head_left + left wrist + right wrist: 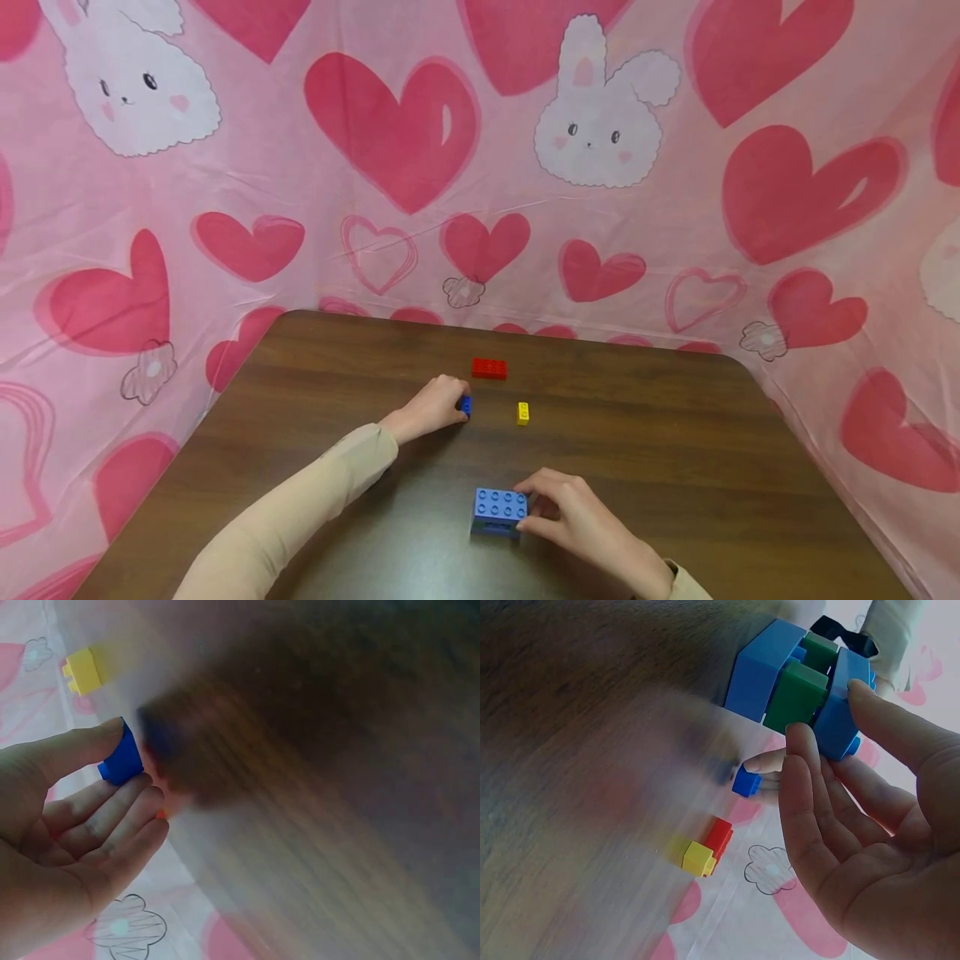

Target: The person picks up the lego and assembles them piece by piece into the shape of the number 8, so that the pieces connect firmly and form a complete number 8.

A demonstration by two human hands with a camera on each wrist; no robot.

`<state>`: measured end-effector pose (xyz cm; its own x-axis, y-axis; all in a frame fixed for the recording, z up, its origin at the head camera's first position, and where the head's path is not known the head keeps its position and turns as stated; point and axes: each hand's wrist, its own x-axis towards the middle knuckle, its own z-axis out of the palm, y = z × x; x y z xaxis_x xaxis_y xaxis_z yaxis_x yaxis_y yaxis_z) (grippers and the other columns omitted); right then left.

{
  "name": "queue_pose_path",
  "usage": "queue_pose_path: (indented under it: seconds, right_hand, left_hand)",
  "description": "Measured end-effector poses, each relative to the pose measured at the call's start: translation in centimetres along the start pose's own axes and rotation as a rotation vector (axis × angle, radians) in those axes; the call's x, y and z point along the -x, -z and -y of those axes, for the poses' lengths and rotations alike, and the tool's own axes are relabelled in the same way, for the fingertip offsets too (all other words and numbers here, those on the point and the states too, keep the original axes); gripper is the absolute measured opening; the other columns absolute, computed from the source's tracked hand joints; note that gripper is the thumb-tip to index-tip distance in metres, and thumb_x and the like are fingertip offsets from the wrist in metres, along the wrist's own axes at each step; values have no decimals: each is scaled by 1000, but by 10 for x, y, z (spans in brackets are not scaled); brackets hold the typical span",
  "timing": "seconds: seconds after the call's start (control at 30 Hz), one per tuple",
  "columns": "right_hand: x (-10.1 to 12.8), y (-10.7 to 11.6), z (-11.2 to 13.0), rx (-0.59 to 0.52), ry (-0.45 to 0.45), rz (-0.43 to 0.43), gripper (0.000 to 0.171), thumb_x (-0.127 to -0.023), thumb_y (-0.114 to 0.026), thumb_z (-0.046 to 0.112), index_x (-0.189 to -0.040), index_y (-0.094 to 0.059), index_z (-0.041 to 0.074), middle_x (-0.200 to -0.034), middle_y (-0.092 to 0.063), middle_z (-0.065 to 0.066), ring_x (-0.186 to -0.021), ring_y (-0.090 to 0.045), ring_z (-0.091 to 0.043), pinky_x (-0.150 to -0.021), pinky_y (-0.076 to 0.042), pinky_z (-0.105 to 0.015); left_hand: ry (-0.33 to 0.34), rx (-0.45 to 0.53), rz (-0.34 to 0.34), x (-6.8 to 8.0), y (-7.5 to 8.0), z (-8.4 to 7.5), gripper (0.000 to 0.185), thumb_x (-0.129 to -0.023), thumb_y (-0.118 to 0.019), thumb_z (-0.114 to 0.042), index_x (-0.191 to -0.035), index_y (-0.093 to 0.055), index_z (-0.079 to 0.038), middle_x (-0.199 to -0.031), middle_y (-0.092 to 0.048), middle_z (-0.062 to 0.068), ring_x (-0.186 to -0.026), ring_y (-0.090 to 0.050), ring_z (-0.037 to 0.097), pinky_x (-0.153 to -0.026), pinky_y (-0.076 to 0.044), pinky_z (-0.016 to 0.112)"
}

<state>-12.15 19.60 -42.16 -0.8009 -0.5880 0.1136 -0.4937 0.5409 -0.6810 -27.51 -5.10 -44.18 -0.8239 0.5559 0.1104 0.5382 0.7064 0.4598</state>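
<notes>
My left hand [429, 408] reaches out across the table and pinches a small blue brick [124, 757] between thumb and fingers. Nearer to me, my right hand [577, 521] holds the right end of a built block stack [498, 510]. In the right wrist view the stack shows a blue brick at its base, two green bricks [796, 696] with a gap between them, and another blue brick [838, 705] on top. The right thumb and fingertips lie on that top blue brick.
A yellow brick [522, 413] stands to the right of the left hand. Beyond it, toward the far edge, lies a red brick [489, 368]. The brown wooden table [675, 433] is backed by a pink cloth [525, 179] with hearts and rabbits.
</notes>
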Motion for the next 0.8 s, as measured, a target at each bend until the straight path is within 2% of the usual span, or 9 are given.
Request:
queue_pose_path:
  seconds: [0.37, 0.6, 0.8]
  right_hand:
    - [0, 0, 2, -10, -3, 5, 30, -87, -75, 26, -111, -69, 8, -99, -70, -5, -76, -60, 4, -65, -55, -18]
    - [0, -1, 1, 0, 16, -6, 29, -87, -76, 24, -110, -70, 7, -99, -70, -5, -76, -60, 4, -65, -55, -19]
    - [0, -1, 1, 2, 12, -4, 30, -87, -76, 24, -110, -70, 8, -99, -70, -5, -76, -60, 5, -65, -55, -18]
  left_hand:
    - [15, 30, 31, 16, 2, -6, 30, -82, -80, -13, -108, -71, 0, -98, -73, 12, -79, -64, 17, -80, -61, 36]
    - [-25, 23, 15, 27, 6, -15, 30, -81, -81, -14, -107, -71, 0, -97, -74, 12, -76, -63, 15, -76, -61, 32]
    - [-45, 28, 12, 36, 11, -25, 30, -81, -81, -14, -106, -70, -2, -99, -74, 11, -80, -67, 14, -76, -61, 31]
